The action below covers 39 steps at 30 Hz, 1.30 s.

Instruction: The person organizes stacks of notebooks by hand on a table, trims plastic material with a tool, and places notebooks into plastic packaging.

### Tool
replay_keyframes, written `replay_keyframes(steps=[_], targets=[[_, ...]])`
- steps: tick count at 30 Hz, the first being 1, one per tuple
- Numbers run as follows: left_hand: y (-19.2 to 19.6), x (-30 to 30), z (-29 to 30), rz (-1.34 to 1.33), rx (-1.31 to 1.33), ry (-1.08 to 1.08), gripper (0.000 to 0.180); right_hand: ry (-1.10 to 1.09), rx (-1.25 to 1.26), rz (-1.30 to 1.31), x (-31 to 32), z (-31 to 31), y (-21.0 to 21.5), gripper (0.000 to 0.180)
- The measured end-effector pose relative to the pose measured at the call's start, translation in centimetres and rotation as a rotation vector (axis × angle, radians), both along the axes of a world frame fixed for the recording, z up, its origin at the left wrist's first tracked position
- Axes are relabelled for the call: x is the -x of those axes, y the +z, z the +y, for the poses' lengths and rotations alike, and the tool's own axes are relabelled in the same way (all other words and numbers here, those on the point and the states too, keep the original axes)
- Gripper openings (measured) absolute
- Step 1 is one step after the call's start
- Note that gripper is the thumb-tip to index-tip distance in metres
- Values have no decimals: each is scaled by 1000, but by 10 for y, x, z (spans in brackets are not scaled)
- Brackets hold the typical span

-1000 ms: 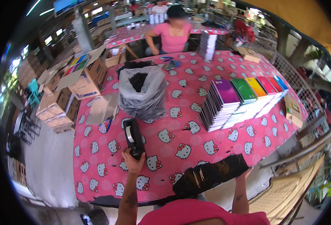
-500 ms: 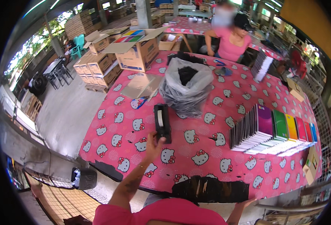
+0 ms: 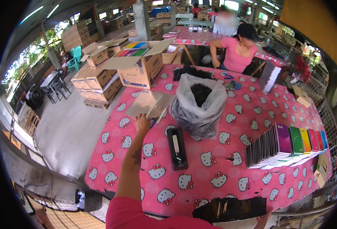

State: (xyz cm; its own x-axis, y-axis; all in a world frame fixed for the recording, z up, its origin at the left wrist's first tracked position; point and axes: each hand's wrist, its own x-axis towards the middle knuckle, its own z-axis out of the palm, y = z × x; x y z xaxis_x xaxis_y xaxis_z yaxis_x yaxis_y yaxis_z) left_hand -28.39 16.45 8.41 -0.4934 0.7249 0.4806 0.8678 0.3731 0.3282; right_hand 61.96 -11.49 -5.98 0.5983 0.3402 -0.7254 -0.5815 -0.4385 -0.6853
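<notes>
Since half a second ago, my left hand (image 3: 142, 123) has let go of the black tape dispenser (image 3: 176, 148) and stretched forward to the flat sheets of grey card (image 3: 149, 104) near the far left edge of the worktop (image 3: 214, 179). Its fingers are spread loose and rest at the near edge of the card, clamped on nothing. The card is thin, matte and rectangular, several sheets overlapping slightly askew. The dispenser, a long blocky shape of hard black plastic, lies flat just right of my forearm, beside a crumpled, translucent grey plastic bag (image 3: 199, 110) that stands open with something dark inside; I cannot tell what.

My right hand (image 3: 264, 220) is cut off at the lower edge, fingers against a long black strip (image 3: 233, 209) with a ragged outline; whether it grips, I cannot tell.

Farther right, a fanned row of thin notebooks (image 3: 286, 147) with glossy purple, green, yellow and red covers lies on the glossy pink patterned cloth. An open cardboard box (image 3: 139, 66) sits at the far left corner. Across the worktop, a person in a pink shirt (image 3: 239, 53) leans in, partly hidden by the bag.
</notes>
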Motion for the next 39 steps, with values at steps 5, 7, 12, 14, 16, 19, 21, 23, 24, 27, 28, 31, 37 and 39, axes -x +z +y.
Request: replay_keyframes(steps=[5,7,12,14,16,19,21,23,24,27,28,31,37,39], targets=[[-28,58,58,69,184,-91,24,46,45,34,9,-5,8,88],[-52,76,65,265,126,-163,19,82,19,29,20,-5,8,86],[-38,69,91,323,252,-143,16,-8,-239,-418,6,-6,23,79],[-21,56,92,333,115,-27,22,161,-275,-855,6,-5,51,77],[14,61,60,380,8,59,26,156,-462,-747,57,51,156,70],[73,5,38,324,-282,-56,30,119,-892,-680,169,85,400,67],[121,-35,-10,293,-391,-140,33,495,-1316,-521,231,72,490,68],[155,-80,-50,253,-454,-239,37,442,-1293,-604,288,69,535,64],[166,-108,-68,213,-486,-316,39,461,-1211,-835,311,57,559,61],[149,-162,-128,380,-460,-663,28,853,-1451,-1351,353,39,570,58],[143,-193,-145,290,-248,-792,29,906,-1509,-1413,360,35,566,57],[88,-250,-190,134,-39,-1159,35,958,-1646,-1418,364,33,560,55],[47,-270,-224,-16,399,-1235,47,986,-1803,-1368,340,24,552,51],[120,-263,-207,-333,402,-1136,52,985,-1832,-1361,326,20,550,49]])
